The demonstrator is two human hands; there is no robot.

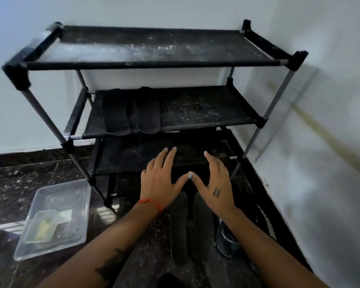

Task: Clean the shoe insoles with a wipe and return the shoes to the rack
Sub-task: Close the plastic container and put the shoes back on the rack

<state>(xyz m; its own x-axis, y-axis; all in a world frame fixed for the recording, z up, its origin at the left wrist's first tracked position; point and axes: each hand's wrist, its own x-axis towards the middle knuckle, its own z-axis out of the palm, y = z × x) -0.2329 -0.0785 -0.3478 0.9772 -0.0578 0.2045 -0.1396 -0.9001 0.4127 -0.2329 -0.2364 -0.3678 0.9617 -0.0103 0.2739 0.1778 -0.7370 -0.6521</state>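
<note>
Head view. The step in hand appears to be reaching toward the lowest shelf of the shoe rack, either to place or to fetch a dark item there; the shelf is too dark to tell which. To do it well, keep both hands level, approach from the front edge, and avoid catching the grey upright posts or the middle shelf above.

The left hand is spread, fingers straight, palm down, holding nothing visible; its fingertips lie over the bottom shelf. The right hand is likewise spread and empty, thumb tip touching the left thumb tip. Contact with the shelf cannot be confirmed.

Two dark insoles lie side by side on the middle shelf, left portion. Two more insoles lie on the floor below the wrists, with a dark shoe just beside them at right. A clear plastic tray holding a smaller container sits on the floor, left.
</note>
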